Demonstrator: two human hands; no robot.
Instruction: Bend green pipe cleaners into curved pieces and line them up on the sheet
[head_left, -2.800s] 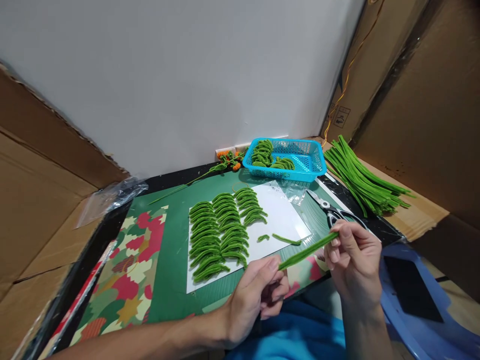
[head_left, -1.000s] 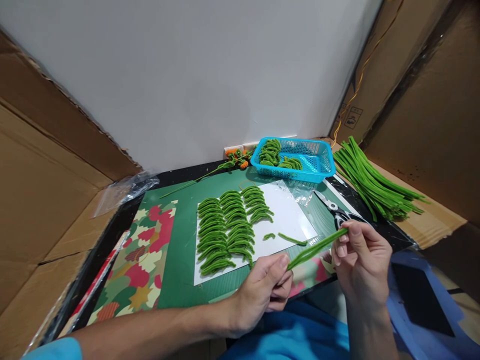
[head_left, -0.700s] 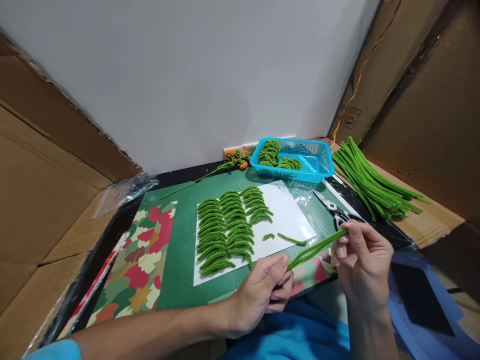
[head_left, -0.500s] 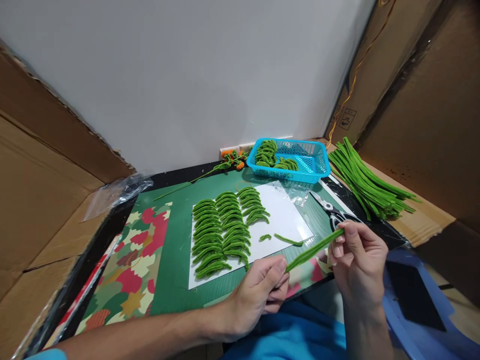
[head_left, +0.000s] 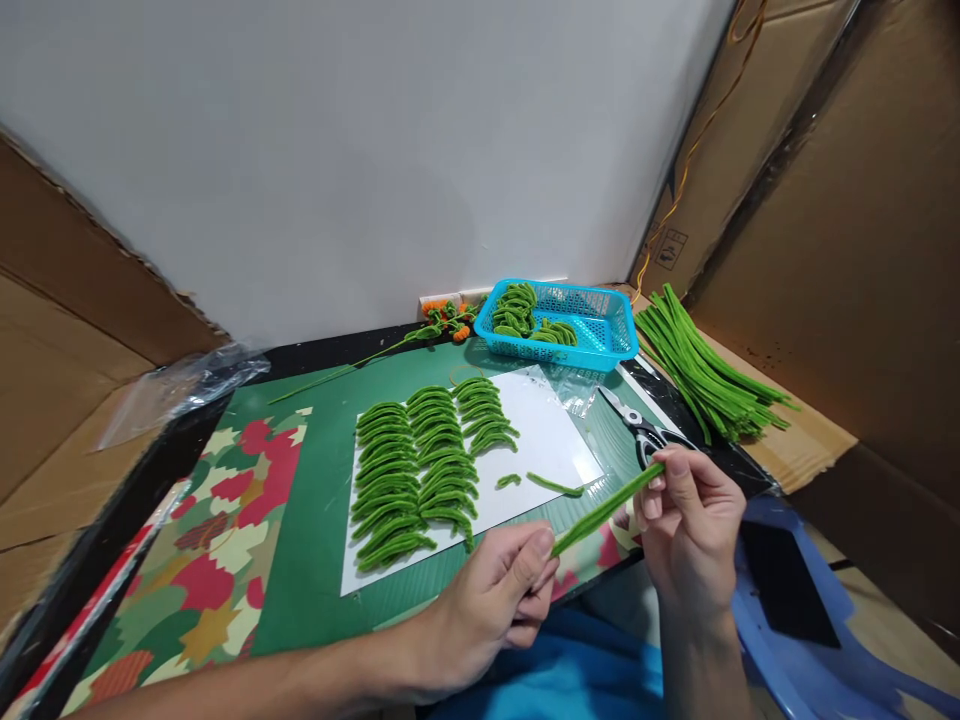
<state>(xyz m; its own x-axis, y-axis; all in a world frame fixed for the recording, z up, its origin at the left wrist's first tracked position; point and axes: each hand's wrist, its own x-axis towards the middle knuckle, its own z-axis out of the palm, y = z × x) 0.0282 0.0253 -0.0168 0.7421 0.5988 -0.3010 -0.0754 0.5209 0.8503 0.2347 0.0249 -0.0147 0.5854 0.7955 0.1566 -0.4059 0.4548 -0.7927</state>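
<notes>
Between my two hands stretches a fuzzy green pipe cleaner piece (head_left: 606,510), seemingly folded into side-by-side strands. My left hand (head_left: 504,590) pinches its lower left end, and my right hand (head_left: 691,505) pinches its upper right end. Just beyond them, a white sheet (head_left: 544,440) bears rows of curved green pipe cleaner pieces (head_left: 386,480). A small curled bit (head_left: 508,481) and a longer single strand (head_left: 555,485) lie apart on its right side. Pliers-like cutters (head_left: 626,412) with black handles rest behind my right hand, which partly hides them.
A blue plastic basket (head_left: 555,357) at the back holds more green pieces. To its right lies a bundle of long green pipe cleaners (head_left: 709,365). Orange-and-green pipe cleaner flowers (head_left: 450,322) lie left of the basket. Cardboard walls (head_left: 840,220) stand at both sides.
The whole scene has shifted slightly left in view as the camera turned. Both hands keep their pinch on the green piece, whose pose is nearly the same.
</notes>
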